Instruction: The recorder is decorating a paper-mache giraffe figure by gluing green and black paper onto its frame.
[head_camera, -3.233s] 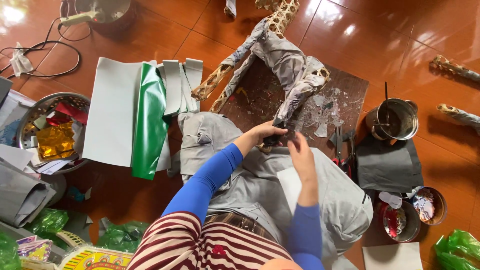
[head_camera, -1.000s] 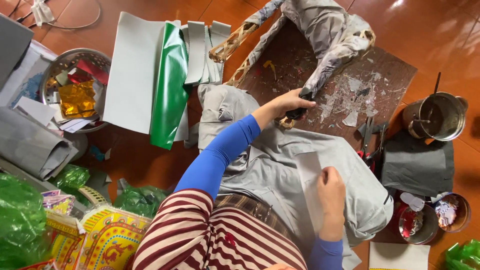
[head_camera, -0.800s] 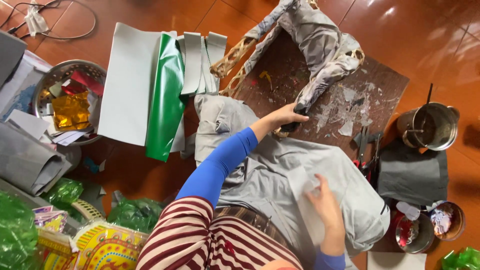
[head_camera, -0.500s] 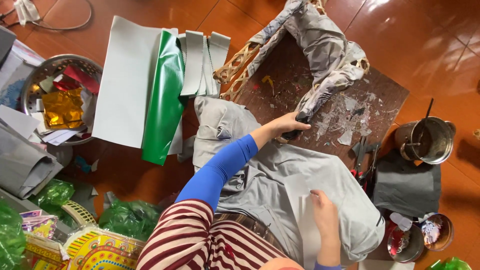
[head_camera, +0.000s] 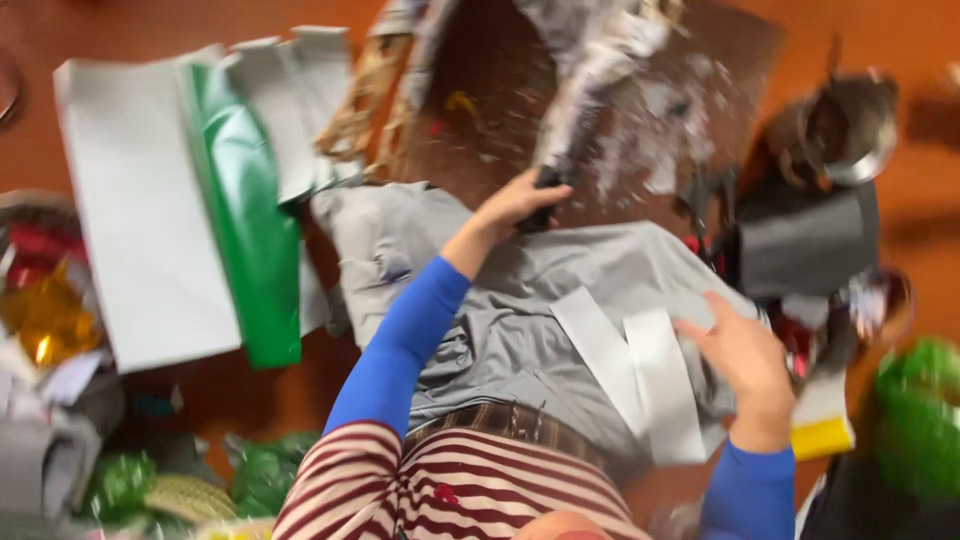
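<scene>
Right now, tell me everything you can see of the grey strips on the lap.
Two grey strips lie side by side on the grey cloth over the lap, running slantwise down toward the person. They look like flat, smooth paper, paler than the cloth. The right hand touches their right edge. The picture is blurred, so finer detail is lost.

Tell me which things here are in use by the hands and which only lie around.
In use: left hand on the paper-wrapped frame leg; right hand at the grey paper strips.
Lying about: green sheet, pale grey sheet, metal pot.
</scene>
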